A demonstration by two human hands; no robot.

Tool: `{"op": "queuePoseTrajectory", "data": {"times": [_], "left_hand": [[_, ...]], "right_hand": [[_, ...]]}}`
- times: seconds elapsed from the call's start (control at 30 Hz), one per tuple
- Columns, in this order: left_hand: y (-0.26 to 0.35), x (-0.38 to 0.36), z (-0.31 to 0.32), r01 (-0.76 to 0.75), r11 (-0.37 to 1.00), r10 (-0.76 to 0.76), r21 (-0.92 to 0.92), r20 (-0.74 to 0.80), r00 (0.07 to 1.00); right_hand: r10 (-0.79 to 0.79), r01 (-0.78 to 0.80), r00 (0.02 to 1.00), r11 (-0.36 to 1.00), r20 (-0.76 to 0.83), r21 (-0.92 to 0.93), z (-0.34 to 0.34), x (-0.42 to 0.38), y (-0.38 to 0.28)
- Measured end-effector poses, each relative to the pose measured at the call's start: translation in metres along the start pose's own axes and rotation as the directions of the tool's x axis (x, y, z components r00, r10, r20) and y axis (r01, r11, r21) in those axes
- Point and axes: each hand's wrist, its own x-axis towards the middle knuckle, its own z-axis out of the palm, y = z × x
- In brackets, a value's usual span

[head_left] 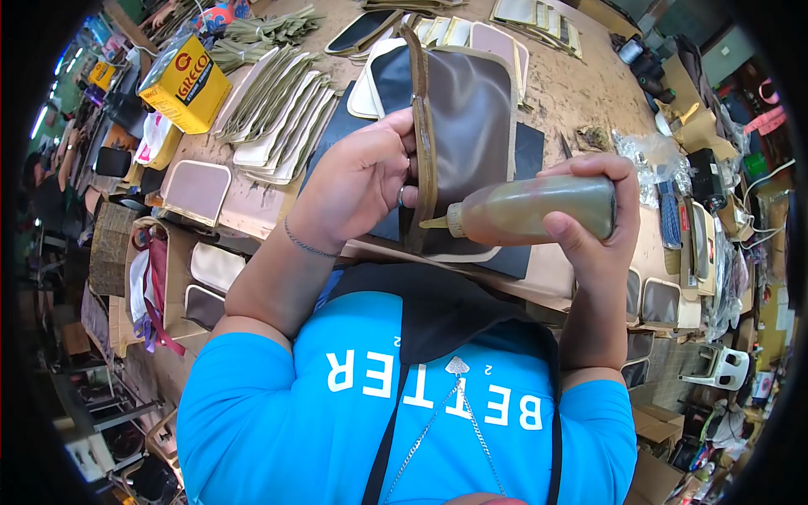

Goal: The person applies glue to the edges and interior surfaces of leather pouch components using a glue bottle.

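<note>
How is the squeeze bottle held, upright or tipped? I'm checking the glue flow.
Tipped: the squeeze bottle lies sideways in the right hand, nozzle at the brown panel.

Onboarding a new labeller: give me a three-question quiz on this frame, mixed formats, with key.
1. True or false: the right hand holds the squeeze bottle with its nozzle pointed at the brown panel.
2. Multiple choice: the left hand grips a) the yellow tin, b) the brown panel's edge, c) the bottle.
3. Fill in: the yellow tin reads ____.

Key: 1 true; 2 b; 3 GRECO.
</note>
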Motion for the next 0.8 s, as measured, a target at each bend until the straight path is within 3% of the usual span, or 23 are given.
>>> {"op": "queuePoseTrajectory", "data": {"times": [0.2, 0.33, 0.5, 0.6, 0.7, 0.8], "left_hand": [[-0.002, 0.004, -0.012, -0.063, 0.998, 0.063, -0.008, -0.014, 0.998], [-0.002, 0.004, -0.021, -0.074, 0.995, 0.077, -0.074, 0.039, 0.996], [-0.002, 0.005, -0.021, -0.045, 0.997, 0.044, -0.056, -0.019, 0.999], [-0.004, 0.003, -0.024, 0.009, 0.999, -0.008, 0.039, -0.021, 1.000], [-0.014, 0.004, -0.027, -0.010, 0.985, 0.010, 0.173, -0.002, 1.000], [-0.022, 0.002, -0.039, -0.030, 0.937, 0.012, 0.348, 0.053, 0.999]], "right_hand": [[-0.104, 0.107, 0.993, 0.993, 0.060, -0.048, 0.002, 0.001, 0.000], [-0.091, 0.095, 0.991, 0.995, 0.094, -0.040, 0.005, -0.002, -0.003], [-0.091, 0.120, 0.970, 0.986, 0.225, -0.116, 0.000, -0.001, 0.004], [-0.060, 0.057, 0.988, 0.998, 0.141, 0.029, -0.009, 0.005, 0.001], [-0.132, 0.145, 0.986, 0.980, -0.099, 0.139, -0.024, 0.015, -0.010], [-0.199, 0.235, 0.957, 0.958, -0.209, 0.165, -0.049, 0.029, -0.019]]}}
